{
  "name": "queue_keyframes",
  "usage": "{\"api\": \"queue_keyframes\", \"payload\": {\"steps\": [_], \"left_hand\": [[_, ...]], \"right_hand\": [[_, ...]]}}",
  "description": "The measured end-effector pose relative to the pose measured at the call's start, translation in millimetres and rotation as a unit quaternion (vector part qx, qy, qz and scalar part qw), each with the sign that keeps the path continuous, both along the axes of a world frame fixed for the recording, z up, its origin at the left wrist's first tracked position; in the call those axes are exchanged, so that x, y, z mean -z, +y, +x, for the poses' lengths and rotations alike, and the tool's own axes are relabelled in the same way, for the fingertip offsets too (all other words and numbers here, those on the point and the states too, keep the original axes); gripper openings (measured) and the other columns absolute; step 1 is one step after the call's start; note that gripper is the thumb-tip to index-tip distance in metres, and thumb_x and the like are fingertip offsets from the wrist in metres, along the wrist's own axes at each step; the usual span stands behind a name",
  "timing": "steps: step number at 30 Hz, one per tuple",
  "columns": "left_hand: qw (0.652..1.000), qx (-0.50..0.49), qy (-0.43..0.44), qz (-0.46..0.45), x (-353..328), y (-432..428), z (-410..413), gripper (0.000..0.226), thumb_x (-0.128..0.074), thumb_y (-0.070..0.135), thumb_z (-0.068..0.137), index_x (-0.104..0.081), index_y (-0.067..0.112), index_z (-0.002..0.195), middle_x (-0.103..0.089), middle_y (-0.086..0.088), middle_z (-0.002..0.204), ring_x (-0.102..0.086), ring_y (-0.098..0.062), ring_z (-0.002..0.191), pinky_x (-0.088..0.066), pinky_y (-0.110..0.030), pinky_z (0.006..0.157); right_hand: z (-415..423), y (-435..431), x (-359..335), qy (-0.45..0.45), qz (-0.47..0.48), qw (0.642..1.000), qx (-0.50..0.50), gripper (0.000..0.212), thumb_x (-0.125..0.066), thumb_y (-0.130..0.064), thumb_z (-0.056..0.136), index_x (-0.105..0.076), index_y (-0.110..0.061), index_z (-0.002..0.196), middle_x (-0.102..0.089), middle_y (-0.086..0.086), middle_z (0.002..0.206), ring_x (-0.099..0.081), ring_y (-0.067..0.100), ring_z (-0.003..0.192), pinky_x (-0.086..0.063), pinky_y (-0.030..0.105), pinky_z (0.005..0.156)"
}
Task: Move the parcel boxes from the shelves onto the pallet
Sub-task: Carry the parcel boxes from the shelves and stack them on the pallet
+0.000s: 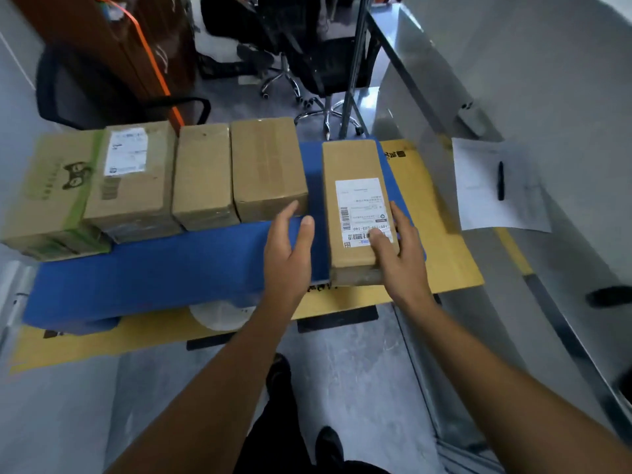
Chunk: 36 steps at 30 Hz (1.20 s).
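Observation:
A long brown parcel box [355, 162] with a white shipping label lies on the right end of the blue pallet [154, 268]. My right hand [400, 258] grips its near right corner, thumb on the label and fingers down the right side. My left hand [290, 254] hovers open over the blue surface just left of that box, with a gap between them. Several other parcel boxes stand side by side along the pallet's far edge: a plain one [268, 169], another plain one [201, 176], a labelled one [133, 176] and a green-taped one [51, 196].
Yellow flattened cardboard [441, 227] lies under the pallet. A paper sheet [478, 200] with a black pen [501, 181] lies on the floor at right. Office chairs [307, 63] and a metal table leg [352, 70] stand behind. My feet are at the bottom.

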<state>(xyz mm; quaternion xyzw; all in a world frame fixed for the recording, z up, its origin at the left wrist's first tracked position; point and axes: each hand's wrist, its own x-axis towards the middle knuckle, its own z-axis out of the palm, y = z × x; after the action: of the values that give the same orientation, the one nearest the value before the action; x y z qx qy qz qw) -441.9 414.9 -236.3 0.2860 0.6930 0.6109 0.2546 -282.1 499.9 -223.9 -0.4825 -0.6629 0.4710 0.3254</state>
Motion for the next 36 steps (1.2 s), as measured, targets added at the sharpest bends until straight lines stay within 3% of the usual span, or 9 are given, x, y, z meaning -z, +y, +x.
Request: {"api": "queue_keyframes", "payload": {"steps": [7, 13, 15, 17, 19, 22, 27, 31, 36], "left_hand": [[0.998, 0.008, 0.06, -0.023, -7, 87, -85, 0.057, -0.049, 0.054, 0.098, -0.056, 0.023, 0.145, -0.054, 0.015, 0.144, -0.047, 0.003, 0.133, -0.033, -0.013, 0.108], [0.985, 0.03, 0.117, -0.124, 3, 133, -113, 0.056, -0.039, 0.053, 0.101, -0.056, 0.021, 0.144, -0.058, 0.002, 0.146, -0.05, -0.012, 0.135, -0.037, -0.037, 0.116], [0.986, 0.016, 0.099, -0.136, 7, 141, -114, 0.049, -0.031, 0.055, 0.102, -0.065, 0.028, 0.125, -0.068, 0.012, 0.123, -0.058, -0.001, 0.115, -0.042, -0.034, 0.102], [0.984, -0.011, 0.097, -0.148, 9, 146, -113, 0.035, -0.025, 0.061, 0.101, -0.055, 0.046, 0.093, -0.061, 0.037, 0.091, -0.052, 0.022, 0.089, -0.036, -0.013, 0.082], [0.983, -0.031, 0.103, -0.148, 9, 150, -110, 0.034, -0.022, 0.061, 0.1, -0.051, 0.047, 0.09, -0.055, 0.038, 0.083, -0.047, 0.025, 0.082, -0.031, -0.001, 0.077], [0.977, -0.053, 0.153, -0.139, 19, 154, -109, 0.064, -0.023, 0.053, 0.104, -0.067, 0.007, 0.108, -0.057, 0.01, 0.098, -0.04, 0.007, 0.086, -0.029, -0.015, 0.088], [0.971, -0.059, 0.177, -0.152, 23, 157, -107, 0.045, -0.031, 0.033, 0.113, -0.064, 0.004, 0.103, -0.058, 0.003, 0.095, -0.049, -0.006, 0.094, -0.044, -0.051, 0.107], [0.966, -0.063, 0.199, -0.154, 21, 157, -108, 0.045, -0.031, 0.031, 0.112, -0.063, 0.002, 0.096, -0.06, -0.004, 0.09, -0.051, -0.012, 0.09, -0.046, -0.051, 0.101], [0.967, -0.02, 0.197, -0.161, 16, 154, -111, 0.039, -0.032, 0.03, 0.112, -0.048, 0.024, 0.077, -0.05, 0.011, 0.084, -0.058, -0.03, 0.102, -0.043, -0.058, 0.101]], "right_hand": [[-57, 80, 16, -0.021, -0.012, 1.0, 0.01, 0.073, -0.057, -0.05, 0.094, -0.037, -0.033, 0.162, -0.046, -0.015, 0.14, -0.046, -0.008, 0.128, -0.036, 0.028, 0.116], [-93, 131, 39, -0.026, -0.029, 0.999, -0.011, 0.072, -0.057, -0.052, 0.094, -0.035, -0.038, 0.161, -0.045, -0.015, 0.142, -0.041, -0.025, 0.122, -0.034, 0.021, 0.111], [-102, 146, 46, -0.029, -0.034, 0.998, -0.037, 0.07, -0.057, -0.05, 0.096, -0.034, -0.039, 0.162, -0.046, -0.014, 0.14, -0.041, -0.021, 0.126, -0.034, 0.022, 0.113], [-109, 158, 51, -0.031, -0.036, 0.997, -0.064, 0.069, -0.059, -0.046, 0.099, -0.033, -0.037, 0.163, -0.046, -0.014, 0.14, -0.042, -0.016, 0.129, -0.034, 0.023, 0.114], [-115, 168, 55, -0.029, -0.031, 0.996, -0.078, 0.068, -0.06, -0.042, 0.102, -0.032, -0.035, 0.163, -0.046, -0.011, 0.142, -0.042, -0.015, 0.13, -0.035, 0.023, 0.115], [-119, 173, 61, -0.027, -0.032, 0.995, -0.085, 0.069, -0.06, -0.044, 0.101, -0.031, -0.035, 0.164, -0.046, -0.018, 0.139, -0.041, -0.021, 0.127, -0.033, 0.008, 0.107], [-116, 169, 66, -0.034, -0.032, 0.996, -0.082, 0.072, -0.058, -0.049, 0.1, -0.028, -0.036, 0.165, -0.046, -0.02, 0.139, -0.039, -0.025, 0.125, -0.029, -0.005, 0.098], [-114, 169, 67, -0.033, -0.04, 0.995, -0.085, 0.072, -0.058, -0.05, 0.099, -0.029, -0.039, 0.164, -0.039, -0.04, 0.135, -0.038, -0.025, 0.126, -0.03, -0.003, 0.099], [-109, 168, 60, -0.039, -0.049, 0.994, -0.088, 0.07, -0.063, -0.045, 0.103, -0.03, -0.036, 0.164, -0.042, -0.028, 0.153, -0.042, -0.002, 0.144, -0.038, 0.035, 0.121]]}}
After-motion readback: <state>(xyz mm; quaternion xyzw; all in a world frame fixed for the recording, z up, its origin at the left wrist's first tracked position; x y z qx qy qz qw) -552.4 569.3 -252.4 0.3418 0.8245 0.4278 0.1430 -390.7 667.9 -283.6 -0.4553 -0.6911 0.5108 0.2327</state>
